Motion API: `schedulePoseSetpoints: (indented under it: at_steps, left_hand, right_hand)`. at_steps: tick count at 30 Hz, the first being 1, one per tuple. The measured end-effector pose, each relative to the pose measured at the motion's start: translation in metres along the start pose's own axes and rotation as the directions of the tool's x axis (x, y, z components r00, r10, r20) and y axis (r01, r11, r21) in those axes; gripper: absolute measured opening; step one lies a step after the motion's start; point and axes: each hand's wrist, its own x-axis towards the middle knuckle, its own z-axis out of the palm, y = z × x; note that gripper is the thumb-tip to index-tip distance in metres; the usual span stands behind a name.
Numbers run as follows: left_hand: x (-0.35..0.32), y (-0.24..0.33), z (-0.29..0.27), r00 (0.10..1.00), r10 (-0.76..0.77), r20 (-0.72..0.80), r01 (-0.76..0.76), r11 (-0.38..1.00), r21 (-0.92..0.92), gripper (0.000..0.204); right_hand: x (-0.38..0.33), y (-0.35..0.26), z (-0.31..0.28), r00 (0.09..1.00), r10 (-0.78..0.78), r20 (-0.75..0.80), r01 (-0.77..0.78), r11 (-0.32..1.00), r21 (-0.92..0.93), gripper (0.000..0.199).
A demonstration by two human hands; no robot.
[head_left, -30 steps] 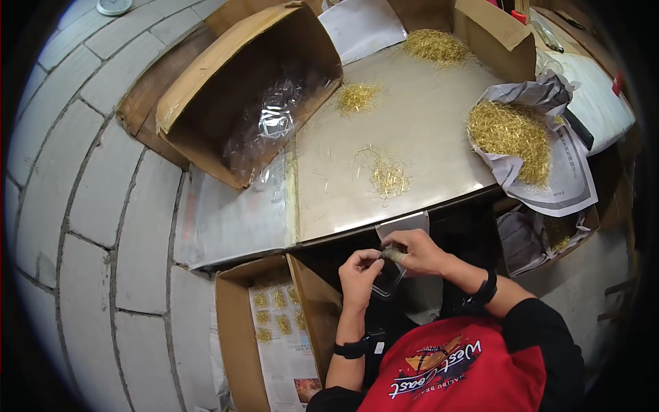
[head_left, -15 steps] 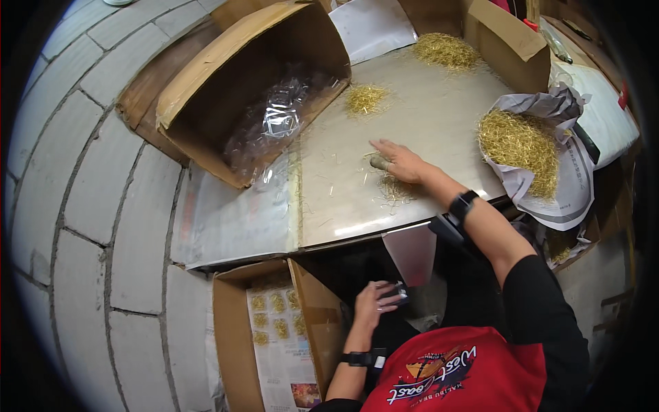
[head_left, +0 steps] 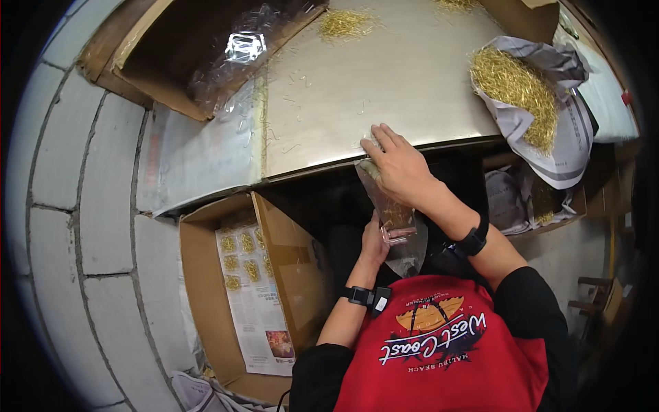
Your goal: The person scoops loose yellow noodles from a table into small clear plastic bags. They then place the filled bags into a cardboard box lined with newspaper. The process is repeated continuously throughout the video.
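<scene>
My right hand (head_left: 400, 167) lies at the table's near edge, palm down with fingers stretched out. A greenish cover is on its thumb. Below it a clear plastic chute (head_left: 378, 198) slopes down from the edge, with several thin gold-coloured wire pieces (head_left: 397, 217) in its lower part. At the lower end my left hand (head_left: 375, 242) is closed around a small clear plastic box (head_left: 399, 235); its fingers show partly through the plastic. A few loose wire pieces lie scattered on the table top (head_left: 329, 117).
A cardboard box (head_left: 158, 51) of clear plastic cases lies on its side at the far left. Paper (head_left: 559, 159) cradles a large heap of gold wire pieces (head_left: 515, 93) at the right. A smaller pile (head_left: 345, 24) is farther back. Filled packs (head_left: 250, 270) sit in the lower-left carton (head_left: 295, 264).
My right hand has moved back from the table's middle to its near edge. Wire pieces that lay under it are now in the chute. My left hand has risen to the chute's lower end.
</scene>
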Motion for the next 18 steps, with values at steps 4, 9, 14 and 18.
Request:
schedulePoseSetpoints:
  at_steps: [4,9,14,18]
  left_hand:
    - [0.004,-0.019,-0.014,0.997,0.046,-0.066,-0.051,0.996,-0.08,0.052]
    - [0.0,-0.013,-0.017,0.998,0.053,0.021,-0.052,0.999,-0.012,0.048]
    - [-0.009,-0.012,-0.022,0.999,0.045,0.022,-0.045,0.999,0.015,0.045]
    - [-0.012,-0.019,-0.03,0.997,0.066,0.043,-0.069,0.994,0.082,0.037]
  right_hand:
    - [-0.025,0.005,-0.021,0.994,-0.104,0.045,0.1,0.991,0.091,0.036]
    - [-0.075,0.013,-0.023,0.979,-0.174,0.109,0.147,0.965,0.218,0.04]
    - [-0.105,0.014,-0.007,0.969,-0.08,0.236,-0.035,0.895,0.445,0.042]
    - [-0.124,0.006,0.026,0.899,-0.297,0.322,0.072,0.825,0.56,0.04]
